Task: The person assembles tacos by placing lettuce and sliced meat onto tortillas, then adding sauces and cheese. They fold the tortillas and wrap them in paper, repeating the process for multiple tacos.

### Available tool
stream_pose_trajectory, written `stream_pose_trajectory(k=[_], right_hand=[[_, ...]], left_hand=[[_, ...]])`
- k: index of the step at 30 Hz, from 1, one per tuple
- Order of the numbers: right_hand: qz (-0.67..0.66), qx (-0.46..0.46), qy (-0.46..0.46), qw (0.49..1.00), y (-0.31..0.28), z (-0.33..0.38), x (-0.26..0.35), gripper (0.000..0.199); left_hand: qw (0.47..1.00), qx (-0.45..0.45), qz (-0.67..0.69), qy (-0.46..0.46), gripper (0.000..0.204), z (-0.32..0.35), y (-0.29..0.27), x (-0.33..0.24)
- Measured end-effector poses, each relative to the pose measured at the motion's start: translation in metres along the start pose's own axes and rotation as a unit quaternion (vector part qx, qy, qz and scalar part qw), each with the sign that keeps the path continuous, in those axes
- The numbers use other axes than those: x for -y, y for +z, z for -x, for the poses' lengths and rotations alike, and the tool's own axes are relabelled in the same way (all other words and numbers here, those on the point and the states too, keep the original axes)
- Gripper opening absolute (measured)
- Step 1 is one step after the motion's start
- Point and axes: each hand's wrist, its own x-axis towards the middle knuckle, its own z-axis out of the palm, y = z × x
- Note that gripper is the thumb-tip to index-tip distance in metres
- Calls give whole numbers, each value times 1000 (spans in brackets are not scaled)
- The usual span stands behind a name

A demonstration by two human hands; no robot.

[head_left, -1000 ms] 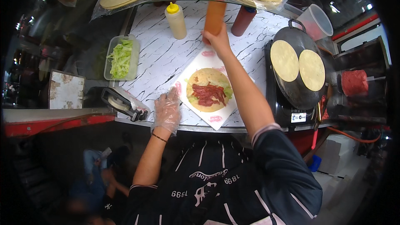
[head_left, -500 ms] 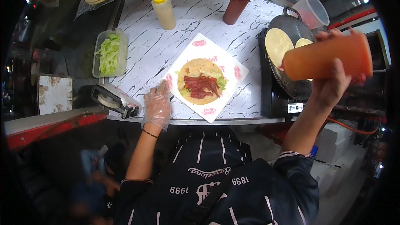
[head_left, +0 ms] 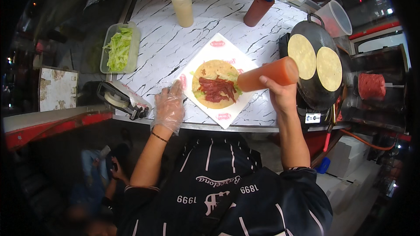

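My right grip (head_left: pixel 284 98) swung the clasped orange bottle (head_left: pixel 267 74) inward, aiming it at the tortilla (head_left: pixel 215 68). My left grip (head_left: pixel 169 107) lay released.

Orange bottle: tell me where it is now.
In the head view, the orange bottle is right of centre, held tilted in the right hand, between the topped tortilla and the griddle.
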Motion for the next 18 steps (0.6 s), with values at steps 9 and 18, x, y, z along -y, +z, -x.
stream_pose_trajectory(k=[9, 18], right_hand=[[-46, -21, -7, 999, -4, 6, 27, 42], [20, 95, -55, 994, 12, 10, 34, 45]], left_hand=[[1000, -6, 3, -1, 67, 0, -1, -1], [1000, -17, 12, -4, 67, 0, -1, -2]])
